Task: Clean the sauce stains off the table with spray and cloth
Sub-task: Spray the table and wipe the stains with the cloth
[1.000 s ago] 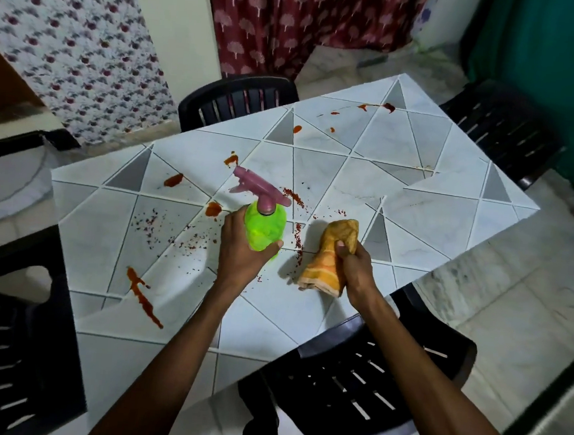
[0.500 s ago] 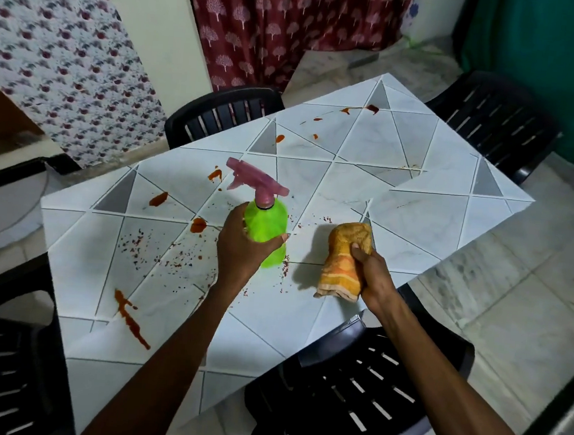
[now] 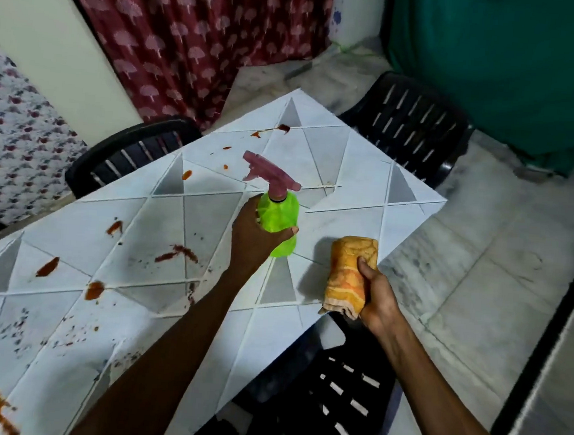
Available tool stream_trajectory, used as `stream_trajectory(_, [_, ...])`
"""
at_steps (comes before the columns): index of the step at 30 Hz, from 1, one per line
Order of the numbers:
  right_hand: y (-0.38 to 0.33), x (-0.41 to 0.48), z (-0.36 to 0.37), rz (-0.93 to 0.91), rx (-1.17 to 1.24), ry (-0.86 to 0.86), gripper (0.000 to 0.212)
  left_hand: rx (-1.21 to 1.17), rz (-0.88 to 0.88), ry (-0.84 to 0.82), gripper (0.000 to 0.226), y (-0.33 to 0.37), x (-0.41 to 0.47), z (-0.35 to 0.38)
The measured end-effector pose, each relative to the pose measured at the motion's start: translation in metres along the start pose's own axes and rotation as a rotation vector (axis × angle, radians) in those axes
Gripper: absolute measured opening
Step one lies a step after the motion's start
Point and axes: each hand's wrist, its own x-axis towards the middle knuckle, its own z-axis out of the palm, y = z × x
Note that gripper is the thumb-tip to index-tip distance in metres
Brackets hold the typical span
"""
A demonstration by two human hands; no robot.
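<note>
A white table [image 3: 347, 218] with grey triangle patterns carries several red sauce stains [image 3: 177, 253] and speckles across its left and far parts. My left hand [image 3: 254, 239] grips a green spray bottle [image 3: 278, 221] with a pink trigger head [image 3: 268, 173], held above the table's middle, its nozzle pointing toward the far left. My right hand [image 3: 377, 298] holds a bunched orange and yellow cloth [image 3: 348, 273] upright near the table's right edge.
Black plastic chairs stand around the table: one at the near right [image 3: 326, 402] under my right arm, one at the far left [image 3: 129, 153], one at the far right [image 3: 409, 124]. A red patterned curtain [image 3: 197, 35] and a green curtain [image 3: 497, 62] hang behind. Tiled floor lies to the right.
The view has swung right and closer. My left hand has carried the spray bottle toward the table's far right part. My right hand with the cloth has shifted right, near the table's edge.
</note>
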Motion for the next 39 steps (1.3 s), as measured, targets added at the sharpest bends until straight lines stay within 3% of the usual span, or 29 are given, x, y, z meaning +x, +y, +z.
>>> stream_trajectory(7, [-0.039, 0.018, -0.044, -0.009, 0.116, -0.008, 0.028, -0.031, 0.015, -0.086, 0.076, 0.019, 0.047, 0.092])
stream_trajectory(15, [-0.049, 0.026, -0.081, -0.035, 0.122, 0.065, 0.061, -0.011, 0.015, -0.109, 0.071, 0.016, 0.06, 0.142])
stream_trajectory(25, [-0.038, 0.02, -0.075, -0.031, 0.108, 0.044, 0.029, 0.003, 0.03, -0.199, 0.075, 0.002, 0.049, 0.129])
stream_trajectory(31, [0.0, 0.025, -0.037, -0.044, -0.155, 0.013, 0.025, 0.122, 0.012, 0.038, 0.031, -0.055, -0.029, 0.042])
stream_trajectory(36, [0.053, 0.043, 0.009, -0.149, -0.6, -0.026, 0.024, 0.321, -0.054, 0.167, 0.025, -0.123, -0.103, -0.057])
stream_trajectory(39, [0.091, 0.049, 0.041, -0.215, -0.927, -0.012, 0.035, 0.478, -0.175, 0.214, 0.031, -0.155, -0.134, -0.11])
